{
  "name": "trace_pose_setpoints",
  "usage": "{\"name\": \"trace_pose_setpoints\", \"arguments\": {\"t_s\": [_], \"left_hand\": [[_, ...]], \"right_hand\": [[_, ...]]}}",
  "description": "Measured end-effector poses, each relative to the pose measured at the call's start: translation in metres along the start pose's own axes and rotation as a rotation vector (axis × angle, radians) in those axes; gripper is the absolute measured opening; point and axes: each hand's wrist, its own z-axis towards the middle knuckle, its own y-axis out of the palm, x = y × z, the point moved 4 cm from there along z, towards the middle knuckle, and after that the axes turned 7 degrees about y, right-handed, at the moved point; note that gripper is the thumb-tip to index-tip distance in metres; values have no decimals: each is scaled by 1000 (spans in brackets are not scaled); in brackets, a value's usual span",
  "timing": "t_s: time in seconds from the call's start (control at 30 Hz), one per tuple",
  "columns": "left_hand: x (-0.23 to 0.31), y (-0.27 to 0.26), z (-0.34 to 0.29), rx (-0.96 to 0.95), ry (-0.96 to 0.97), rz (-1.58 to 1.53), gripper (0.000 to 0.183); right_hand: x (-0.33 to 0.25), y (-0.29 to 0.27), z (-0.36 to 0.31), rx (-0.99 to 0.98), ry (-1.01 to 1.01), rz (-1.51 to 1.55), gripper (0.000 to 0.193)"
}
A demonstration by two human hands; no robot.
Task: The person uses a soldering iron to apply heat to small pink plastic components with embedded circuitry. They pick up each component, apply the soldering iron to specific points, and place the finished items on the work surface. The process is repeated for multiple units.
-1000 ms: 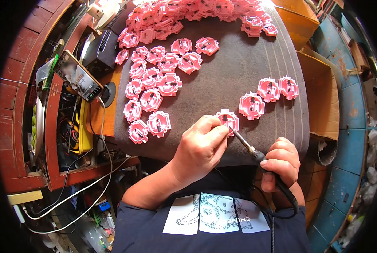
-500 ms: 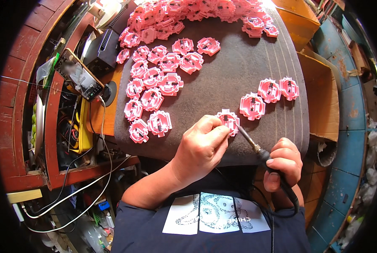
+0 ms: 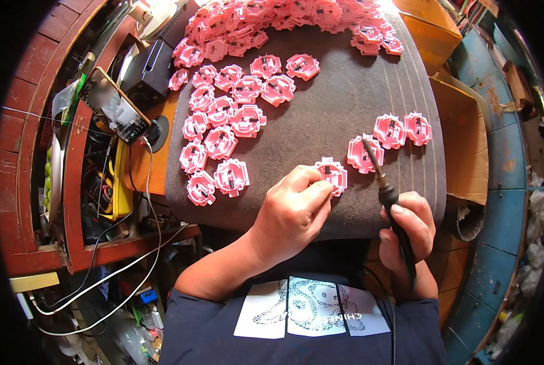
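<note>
My left hand [image 3: 297,204] is closed in a pinch at the lower left edge of a pink plastic part [image 3: 339,174] near the table's front edge. Its fingertips cover that edge, and anything smaller between them is hidden. The part is roundish with a notched rim and a black piece inside. In my right hand [image 3: 413,230] is a soldering iron [image 3: 390,196] with a black handle, its tip pointing up and away. That tip overlaps another pink part [image 3: 358,156]; whether they touch I cannot tell.
Two pink parts [image 3: 390,132] sit at the right. Several more [image 3: 221,143] form rows at the left, with a heap [image 3: 272,15] along the back of the dark table mat [image 3: 320,109]. A phone [image 3: 115,109] stands left. Cardboard boxes [image 3: 460,134] flank the right edge.
The soldering iron has swung up and to the right, off the part by my left hand and over the neighbouring part. My left hand has stayed almost still.
</note>
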Motion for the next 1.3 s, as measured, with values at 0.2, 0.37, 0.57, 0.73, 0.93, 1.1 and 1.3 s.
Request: {"name": "trace_pose_setpoints", "arguments": {"t_s": [0.2,0.37,0.57,0.73,0.93,1.1,1.3], "left_hand": [[-1,1,-1,-1,-5,0,23],[-1,1,-1,7,-4,-8,23],[0,0,0,8,-10,-28,24],[-2,2,-1,24,16,-47,20],[-3,2,-2,8,5,-52,24],[-2,0,-2,18,-4,-48,22],[-4,3,-3,27,10,-36,22]], "right_hand": [[0,10,2,-34,85,-47,36],[0,23,19,-259,159,-103,46],[0,45,36,-315,158,-145,58],[3,52,41,-395,183,-169,56],[5,55,42,-380,196,-173,55],[6,56,45,-456,213,-162,60],[8,56,45,-455,236,-163,63]]}}
